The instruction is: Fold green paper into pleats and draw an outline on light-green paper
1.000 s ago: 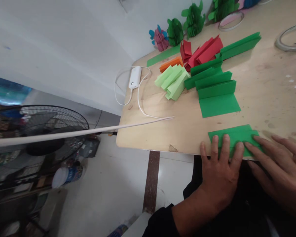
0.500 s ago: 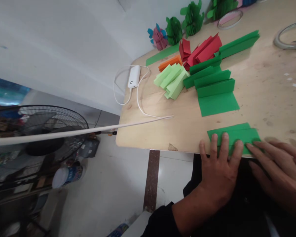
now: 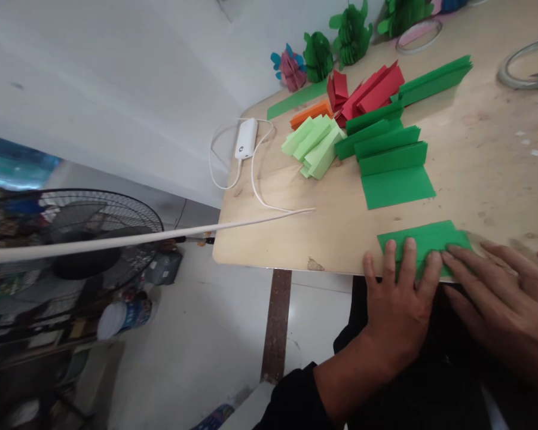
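Observation:
A folded sheet of green paper [image 3: 430, 234] lies at the front edge of the wooden table. My left hand [image 3: 397, 304] rests on it with spread fingers pressing its near part flat. To the right, my right hand [image 3: 506, 292] has its fingers stretched out, the fingertips touching the paper's right end. Beyond my hands stand pleated dark green papers [image 3: 392, 158], pale green pleated papers [image 3: 316, 146] and red folded papers [image 3: 372, 95]. An orange folded paper [image 3: 311, 113] lies behind the pale green ones.
Green paper figures [image 3: 352, 36] and a pink and blue one [image 3: 290, 68] stand along the wall. A white power bank [image 3: 246, 138] with a cable lies at the left. Tape rolls [image 3: 419, 37] sit at the back and right. A black fan [image 3: 85, 239] stands beyond the table's left edge.
My right hand has slid slightly left over the green paper, toward my left hand. The left hand stays spread in place.

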A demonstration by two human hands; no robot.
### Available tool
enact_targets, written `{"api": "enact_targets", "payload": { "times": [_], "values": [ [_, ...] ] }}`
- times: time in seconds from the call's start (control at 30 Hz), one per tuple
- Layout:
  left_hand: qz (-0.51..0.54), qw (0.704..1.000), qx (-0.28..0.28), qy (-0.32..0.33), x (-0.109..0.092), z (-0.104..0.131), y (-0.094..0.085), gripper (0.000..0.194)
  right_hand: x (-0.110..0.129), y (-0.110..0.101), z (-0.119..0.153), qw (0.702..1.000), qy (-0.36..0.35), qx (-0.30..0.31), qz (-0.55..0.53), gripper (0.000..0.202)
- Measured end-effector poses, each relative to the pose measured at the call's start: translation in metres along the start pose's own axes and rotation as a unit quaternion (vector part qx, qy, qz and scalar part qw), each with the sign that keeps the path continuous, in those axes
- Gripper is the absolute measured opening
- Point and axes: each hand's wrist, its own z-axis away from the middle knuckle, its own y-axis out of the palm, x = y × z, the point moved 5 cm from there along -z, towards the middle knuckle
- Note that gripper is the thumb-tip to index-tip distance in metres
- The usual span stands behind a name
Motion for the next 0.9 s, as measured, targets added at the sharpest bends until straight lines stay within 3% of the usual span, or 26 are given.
{"api": "enact_targets", "payload": {
  "times": [0.17,0.33,0.43,0.6,0.9],
  "values": [
    [0.007,1.000,0.002,-0.005,0.001,-0.001,-0.001,0.048,-0.009,-0.009,0.012,1.000,0.012,0.011,-0.008,0.053],
    [0.011,1.000,0.006,0.002,0.001,0.000,-0.001,0.048,-0.002,-0.017,0.010,1.000,0.015,-0.009,0.000,0.056],
    [0.013,1.000,0.013,0.005,0.001,0.000,-0.001,0.050,0.000,-0.011,0.005,1.000,0.008,-0.016,0.015,0.058],
    [0.017,1.000,0.016,0.002,0.001,0.000,-0.002,0.049,-0.005,0.004,0.003,0.999,-0.017,0.032,-0.002,0.056],
    [0.000,0.999,0.045,-0.007,0.010,0.006,-0.003,0.052,-0.008,0.004,0.003,0.998,-0.045,0.029,0.012,0.061]
  ]
}}
